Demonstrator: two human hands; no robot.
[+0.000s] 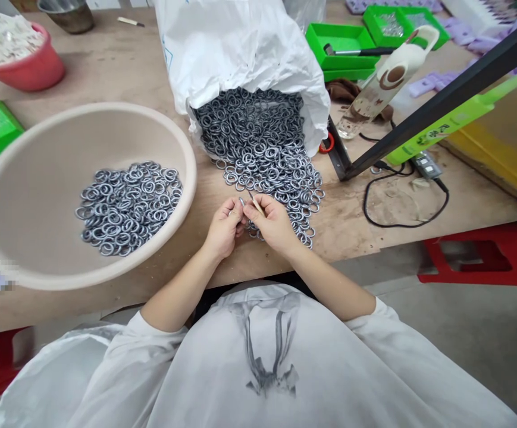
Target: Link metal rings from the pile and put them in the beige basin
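we pinch a grey ring [242, 203] in our left hand [225, 227], just beside the slim pale-handled tool [257, 206] gripped in our right hand [274, 224], near the spilled rings [290, 173] on the tabletop [345, 217].

Workshop indicated: grey rings [280, 172] heaped in bulk across wooden desk [342, 223], small parts [392, 25] held in green trays [375, 32].

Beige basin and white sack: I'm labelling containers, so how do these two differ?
The beige basin is smooth and firm-looking; the white sack is crumpled. The basin sits upright, mouth up; the sack lies on its side, mouth open. The basin's rings lie inside it; the sack's rings also spread onto the table. Both hold heaps of grey rings.
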